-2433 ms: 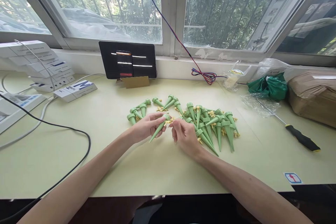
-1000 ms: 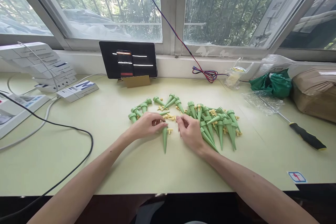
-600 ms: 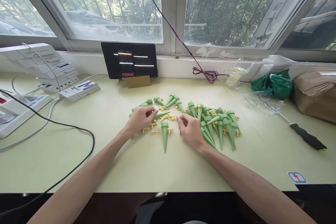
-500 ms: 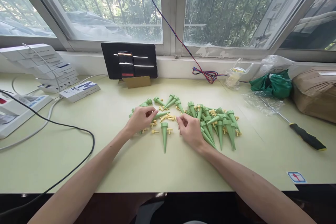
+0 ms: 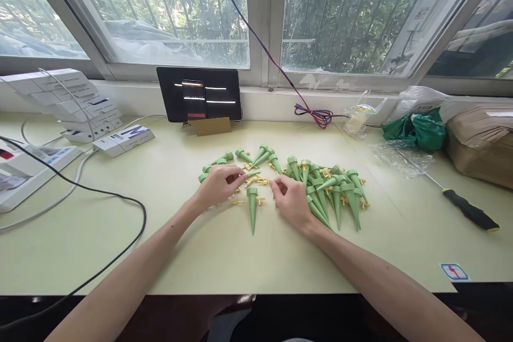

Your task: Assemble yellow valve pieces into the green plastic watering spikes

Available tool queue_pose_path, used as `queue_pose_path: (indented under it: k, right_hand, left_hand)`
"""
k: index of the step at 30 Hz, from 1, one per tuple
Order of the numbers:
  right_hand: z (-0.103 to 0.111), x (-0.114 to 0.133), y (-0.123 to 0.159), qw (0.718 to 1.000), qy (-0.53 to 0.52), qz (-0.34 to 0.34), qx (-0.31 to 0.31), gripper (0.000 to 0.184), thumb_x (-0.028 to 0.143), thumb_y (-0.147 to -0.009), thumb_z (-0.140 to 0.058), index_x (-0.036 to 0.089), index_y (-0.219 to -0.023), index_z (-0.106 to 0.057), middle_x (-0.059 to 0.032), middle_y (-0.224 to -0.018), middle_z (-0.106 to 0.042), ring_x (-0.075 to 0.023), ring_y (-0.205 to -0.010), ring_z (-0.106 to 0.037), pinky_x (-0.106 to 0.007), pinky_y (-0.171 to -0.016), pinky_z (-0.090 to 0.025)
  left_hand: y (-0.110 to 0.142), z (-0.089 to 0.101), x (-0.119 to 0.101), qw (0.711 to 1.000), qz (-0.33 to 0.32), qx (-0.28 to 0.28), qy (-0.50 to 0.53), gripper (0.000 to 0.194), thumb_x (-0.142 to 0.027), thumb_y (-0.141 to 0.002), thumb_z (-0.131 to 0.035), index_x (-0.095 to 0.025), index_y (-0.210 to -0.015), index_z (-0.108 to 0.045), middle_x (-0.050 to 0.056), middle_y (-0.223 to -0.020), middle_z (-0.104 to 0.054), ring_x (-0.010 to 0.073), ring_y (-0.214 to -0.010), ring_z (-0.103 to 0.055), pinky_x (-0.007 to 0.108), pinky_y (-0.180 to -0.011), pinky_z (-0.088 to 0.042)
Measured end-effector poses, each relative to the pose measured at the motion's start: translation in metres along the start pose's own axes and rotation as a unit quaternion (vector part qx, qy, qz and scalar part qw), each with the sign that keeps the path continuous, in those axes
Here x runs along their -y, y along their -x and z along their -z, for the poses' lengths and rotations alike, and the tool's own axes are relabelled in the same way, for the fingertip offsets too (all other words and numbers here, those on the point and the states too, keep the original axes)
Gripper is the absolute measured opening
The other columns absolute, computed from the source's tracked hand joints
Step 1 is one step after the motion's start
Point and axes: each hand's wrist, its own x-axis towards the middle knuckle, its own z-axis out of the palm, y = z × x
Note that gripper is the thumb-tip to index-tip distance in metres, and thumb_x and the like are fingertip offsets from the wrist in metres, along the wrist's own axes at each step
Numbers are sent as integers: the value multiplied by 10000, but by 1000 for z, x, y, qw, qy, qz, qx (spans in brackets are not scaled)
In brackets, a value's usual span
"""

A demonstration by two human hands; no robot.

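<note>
My left hand (image 5: 222, 184) is over the left part of the scattered pieces, thumb and fingers drawn together beside a green plastic spike (image 5: 253, 173) whose tip points right. What those fingers hold, if anything, is hidden. With closed fingertips, my right hand (image 5: 292, 197) pinches a small yellow valve (image 5: 267, 182) at the right end of a little group of yellow valves (image 5: 254, 181). Between my hands, nearer me, lies a capped green spike (image 5: 252, 211) with a yellow T-shaped valve (image 5: 260, 201) beside its cap. Right of my right hand is a pile of green spikes (image 5: 336, 187).
Several more green spikes (image 5: 262, 155) lie beyond my hands. A tablet with a phone (image 5: 194, 99) stands by the window. White boxes (image 5: 80, 101) and a black cable (image 5: 120, 197) are at left. At right are a screwdriver (image 5: 468, 208), a green bag (image 5: 417, 127) and a brown package (image 5: 481, 141).
My left hand has shifted a little to the right and covers more of the green spike beside its fingertips. My right hand stays almost still.
</note>
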Motion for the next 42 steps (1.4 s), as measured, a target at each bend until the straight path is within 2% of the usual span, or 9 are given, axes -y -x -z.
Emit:
queue_pose_path:
  k: [3, 10, 20, 25, 28, 32, 34, 39, 42]
  right_hand:
    - [0, 0, 0, 1000, 3, 1, 2, 355, 424, -953, -484, 202, -683, -545, 9, -545, -540, -140, -474, -508, -259, -518, -384]
    - [-2, -2, 3, 1000, 18, 21, 14, 340, 387, -961, -475, 195, -689, -541, 16, -547, -527, -127, -489, -478, -252, -520, -359]
    - [-3, 0, 3, 999, 27, 27, 21, 311, 349, -963, -469, 183, -716, -559, 20, -568, -537, -117, -504, -476, -246, -535, -355]
    - [-7, -4, 3, 997, 50, 36, 38, 222, 270, -937, -497, 179, -755, -587, 4, -653, -597, -124, -564, -507, -246, -569, -377]
    - [-10, -4, 3, 996, 54, 45, 61, 165, 215, -911, -519, 177, -776, -606, -7, -704, -623, -132, -612, -535, -250, -602, -403]
    - [-14, -1, 5, 992, 53, 64, 98, 97, 200, -903, -557, 175, -886, -649, -28, -839, -642, -134, -680, -563, -267, -677, -447]
    - [-17, 1, 6, 988, 47, 81, 124, 108, 214, -912, -572, 187, -969, -660, -43, -948, -633, -131, -717, -571, -278, -731, -469]
    - [-22, 7, 11, 955, 94, 191, 205, 236, 221, -937, -579, 245, -1160, -651, -89, -1189, -568, -220, -1098, -507, -380, -967, -436]
    - [-24, 10, 12, 932, 144, 240, 229, 236, 222, -965, -531, 266, -1155, -664, -87, -1239, -555, -238, -1102, -460, -431, -994, -414]
  left_hand:
    - [0, -1, -3, 999, -28, 35, -4, 298, -407, -908, -566, -182, -763, -697, -3, -640, -521, 109, -541, -406, 249, -564, -334]
    - [3, -4, -8, 992, -26, 120, -7, 303, -462, -868, -614, -173, -874, -706, 34, -822, -571, 126, -623, -467, 258, -603, -358]
    - [2, 2, -12, 991, -14, 94, 93, 223, -396, -862, -643, -175, -838, -661, 17, -849, -531, 80, -561, -401, 243, -544, -367]
    - [0, 13, -13, 983, -15, 89, 162, 222, -379, -870, -639, -169, -799, -623, 69, -1040, -564, 133, -785, -557, 228, -603, -468]
    - [0, 18, -13, 972, -9, 99, 214, 203, -343, -873, -648, -160, -793, -614, 88, -1103, -599, 145, -834, -571, 234, -636, -491]
    - [1, 22, -14, 941, 7, 102, 321, 170, -298, -881, -656, -149, -817, -604, 85, -1018, -631, 112, -725, -539, 215, -570, -457]
    - [2, 22, -15, 926, 13, 93, 365, 154, -287, -875, -669, -148, -842, -613, 79, -969, -631, 112, -713, -545, 209, -553, -447]
    - [2, 24, -14, 906, 40, 91, 410, 176, -294, -847, -706, -138, -868, -626, 82, -923, -638, 138, -719, -603, 234, -577, -496]
    - [3, 23, -13, 903, 46, 92, 417, 180, -286, -833, -721, -138, -875, -630, 76, -915, -635, 146, -724, -619, 247, -596, -519]
